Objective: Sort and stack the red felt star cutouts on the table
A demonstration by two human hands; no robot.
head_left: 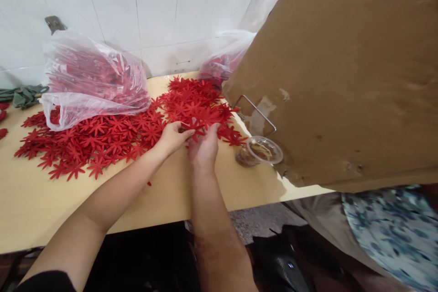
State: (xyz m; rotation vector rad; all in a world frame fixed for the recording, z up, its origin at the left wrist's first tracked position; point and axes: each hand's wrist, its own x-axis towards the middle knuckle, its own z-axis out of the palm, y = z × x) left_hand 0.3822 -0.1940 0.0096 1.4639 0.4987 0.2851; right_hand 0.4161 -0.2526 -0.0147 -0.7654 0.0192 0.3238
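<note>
My left hand [175, 138] pinches the edge of a red flower-shaped fabric piece [195, 131] between thumb and fingertips. Beside it, my right hand [204, 148] has its thumb up against red petal pieces, with the palm turned up under them; how many it holds I cannot tell. Both hands meet at the front of a heap of loose red flower pieces [186, 100], which partly blends with what they hold. More of these pieces [112, 134] spread in a wide pile to the left.
A plastic bag [99, 77] full of red pieces rests on the left pile; another bag [222, 59] stands behind. A large brown board [342, 77] leans at right, by a plastic cup [244, 157] and a bent metal wire [258, 112]. Green fabric [25, 96] lies far left on the table [164, 200].
</note>
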